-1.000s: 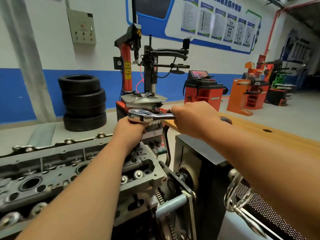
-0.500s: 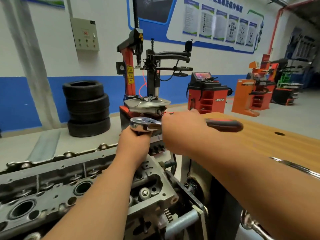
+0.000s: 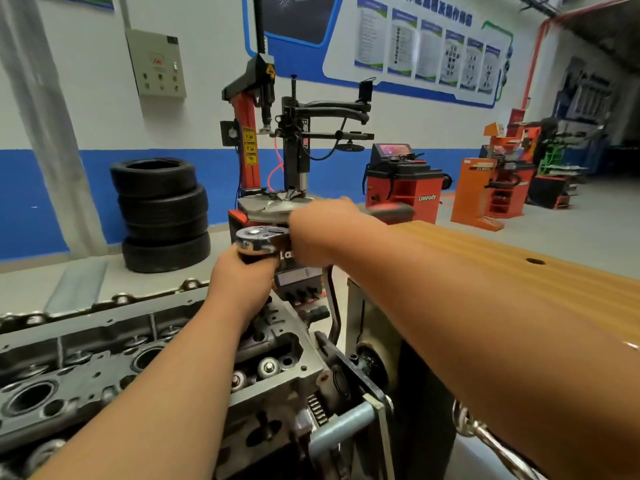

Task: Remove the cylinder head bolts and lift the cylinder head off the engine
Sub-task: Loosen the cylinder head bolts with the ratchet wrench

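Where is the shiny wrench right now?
In the head view, the ratchet wrench is mid-frame above the cylinder head, at its right end, atop the left hand, its handle gripped by the right hand.

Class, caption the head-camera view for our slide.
Left hand steadies the ratchet, right hand grips its handle, over the cylinder head.

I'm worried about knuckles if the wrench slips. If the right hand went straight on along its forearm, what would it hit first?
Most likely the head of the wrench, right beside the right hand, with the left hand gripping just beneath it. The tyre machine looks farther behind, though depth is unclear.
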